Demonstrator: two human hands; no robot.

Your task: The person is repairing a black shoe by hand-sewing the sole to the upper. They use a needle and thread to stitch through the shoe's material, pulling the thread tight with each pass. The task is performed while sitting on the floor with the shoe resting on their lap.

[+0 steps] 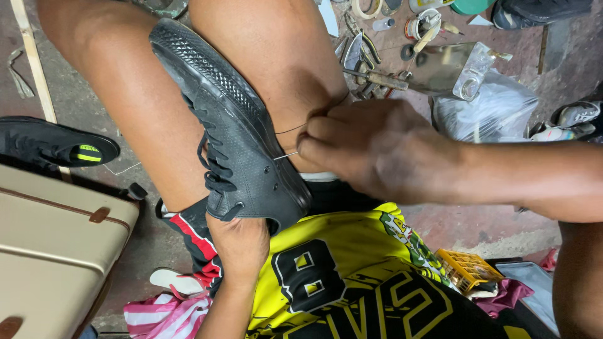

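Note:
A black lace-up sneaker (232, 132) lies on its side, wedged between my bare knees, sole toward the right knee. My left hand (242, 242) holds the shoe's heel end from below. My right hand (370, 147) pinches a thin metal needle (286, 155) whose tip enters the seam where upper meets sole. A dark thread (295, 127) runs from the shoe's edge to my right fingers.
A second black sneaker (53, 147) lies on the floor at left, above a beige case (56, 245). Hand tools (377, 78), tape rolls and a clear plastic bag (490, 107) sit at upper right. A small yellow crate (468, 270) rests at lower right.

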